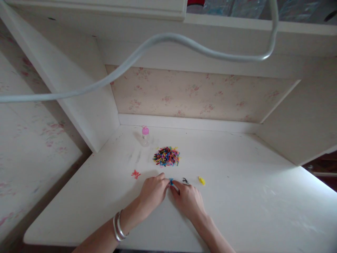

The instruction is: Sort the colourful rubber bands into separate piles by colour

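Observation:
My left hand (pixel 155 189) and my right hand (pixel 188 198) meet low over the table, fingertips pinched from both sides on a small bunch of blue rubber bands (pixel 171 181). Part of the bunch is hidden by the fingers. Just beyond my right fingers lie a few black rubber bands (pixel 185 180), and farther right is a yellow bunch of rubber bands (pixel 202 180). To the left of my left hand sits a small red bunch of rubber bands (pixel 136 174). A mixed, many-coloured pile of rubber bands (pixel 167 156) lies beyond both hands.
A small clear bottle (pixel 145 137) with a pink cap stands upright behind the pile, to its left. The white table (pixel 250 203) is bounded by side panels and a back wall. A pale bent tube (pixel 179 38) crosses above, below a shelf.

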The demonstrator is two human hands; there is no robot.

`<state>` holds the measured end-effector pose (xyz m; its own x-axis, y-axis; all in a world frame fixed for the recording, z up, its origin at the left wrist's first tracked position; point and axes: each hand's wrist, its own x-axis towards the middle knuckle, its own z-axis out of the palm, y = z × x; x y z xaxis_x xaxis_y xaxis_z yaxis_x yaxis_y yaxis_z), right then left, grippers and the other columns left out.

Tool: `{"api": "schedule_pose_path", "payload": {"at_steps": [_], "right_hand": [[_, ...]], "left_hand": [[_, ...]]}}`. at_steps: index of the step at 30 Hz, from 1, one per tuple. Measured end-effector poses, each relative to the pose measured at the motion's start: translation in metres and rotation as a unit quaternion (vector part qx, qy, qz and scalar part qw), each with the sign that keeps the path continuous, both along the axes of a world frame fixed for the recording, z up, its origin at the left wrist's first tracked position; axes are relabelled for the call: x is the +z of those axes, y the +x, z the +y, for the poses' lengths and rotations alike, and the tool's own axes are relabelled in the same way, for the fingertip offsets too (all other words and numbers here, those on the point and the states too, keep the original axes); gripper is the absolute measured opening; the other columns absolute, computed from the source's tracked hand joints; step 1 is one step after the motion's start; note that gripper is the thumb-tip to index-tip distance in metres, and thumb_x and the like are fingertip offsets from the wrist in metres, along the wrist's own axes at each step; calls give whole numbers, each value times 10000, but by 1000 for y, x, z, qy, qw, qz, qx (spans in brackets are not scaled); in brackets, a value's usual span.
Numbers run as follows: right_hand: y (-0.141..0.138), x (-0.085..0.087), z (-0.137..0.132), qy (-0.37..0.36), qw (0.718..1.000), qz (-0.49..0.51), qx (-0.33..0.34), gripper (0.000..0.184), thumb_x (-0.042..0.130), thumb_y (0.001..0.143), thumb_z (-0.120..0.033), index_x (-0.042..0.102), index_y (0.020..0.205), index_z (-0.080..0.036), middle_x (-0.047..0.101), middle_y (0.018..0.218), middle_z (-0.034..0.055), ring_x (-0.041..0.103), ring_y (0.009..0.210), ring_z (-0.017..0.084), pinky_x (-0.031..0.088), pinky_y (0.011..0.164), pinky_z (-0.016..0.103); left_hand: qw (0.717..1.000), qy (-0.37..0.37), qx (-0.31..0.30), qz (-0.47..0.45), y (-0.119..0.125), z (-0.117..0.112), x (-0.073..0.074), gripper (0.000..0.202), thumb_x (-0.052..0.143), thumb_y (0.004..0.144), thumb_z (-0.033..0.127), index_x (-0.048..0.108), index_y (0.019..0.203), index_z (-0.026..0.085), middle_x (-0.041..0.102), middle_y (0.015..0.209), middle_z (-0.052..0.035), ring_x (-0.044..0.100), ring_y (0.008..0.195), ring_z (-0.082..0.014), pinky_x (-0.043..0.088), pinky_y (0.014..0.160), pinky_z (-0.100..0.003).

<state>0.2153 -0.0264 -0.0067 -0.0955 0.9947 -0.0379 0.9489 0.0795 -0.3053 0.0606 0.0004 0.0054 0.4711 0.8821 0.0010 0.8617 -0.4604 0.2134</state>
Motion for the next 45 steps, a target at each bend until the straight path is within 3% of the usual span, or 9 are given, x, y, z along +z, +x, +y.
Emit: {"api": "schedule_pose_path", "payload": {"at_steps": [12, 16, 21, 28, 37, 42, 45], "right_hand": [[-2, -2, -1, 11, 1000, 11, -6, 297, 390, 928, -348, 684, 931, -306, 719, 813, 0, 673, 738, 144, 348, 562, 198], [-2, -1, -1, 19, 1000, 15, -7, 297, 400, 924, -372, 689, 921, -304, 718, 792, -4, 668, 719, 137, 353, 562, 189], [4, -4, -4, 46, 998, 41, -31, 304, 397, 917, -408, 689, 956, -330, 712, 721, -17, 665, 651, 140, 350, 533, 196], [10, -18, -20, 88, 987, 114, -69, 397, 346, 927, -405, 712, 862, -267, 705, 675, 6, 649, 597, 127, 361, 534, 191], [13, -19, -28, 98, 982, 142, -70, 443, 327, 922, -444, 707, 811, -244, 682, 632, 25, 620, 557, 132, 354, 532, 195], [14, -15, -27, 99, 975, 184, -73, 439, 333, 921, -434, 713, 826, -235, 685, 646, 22, 607, 549, 122, 369, 538, 185], [14, -13, -28, 92, 971, 206, -80, 422, 348, 919, -422, 716, 848, -227, 684, 646, 23, 601, 545, 121, 380, 540, 182]], "left_hand": [[1000, -8, -1, -24, -5, 1, 0, 297, 378, 896, 171, 656, 944, 266, 636, 892, -35, 636, 746, -159, 456, 630, -247], [1000, 1, 8, -23, -9, 4, 2, 312, 347, 918, 209, 656, 901, 257, 635, 876, -31, 637, 716, -153, 441, 608, -246], [998, 14, 62, -9, -20, 19, 5, 312, 365, 930, 317, 652, 844, 229, 642, 908, -28, 634, 766, -155, 437, 667, -255], [996, 16, 89, -2, -16, 45, 4, 275, 395, 916, 343, 639, 970, 228, 622, 1031, -52, 621, 839, -169, 446, 725, -283], [996, 14, 74, -44, -13, 58, -1, 257, 404, 909, 273, 646, 868, 198, 633, 973, -63, 619, 838, -170, 436, 744, -284], [993, 2, 65, -99, -27, 71, 8, 264, 422, 892, 272, 675, 877, 198, 667, 956, -46, 606, 888, -154, 426, 795, -244], [990, -20, 56, -130, -38, 78, 15, 277, 436, 875, 291, 693, 874, 186, 696, 895, -28, 615, 830, -144, 439, 747, -217]]}}
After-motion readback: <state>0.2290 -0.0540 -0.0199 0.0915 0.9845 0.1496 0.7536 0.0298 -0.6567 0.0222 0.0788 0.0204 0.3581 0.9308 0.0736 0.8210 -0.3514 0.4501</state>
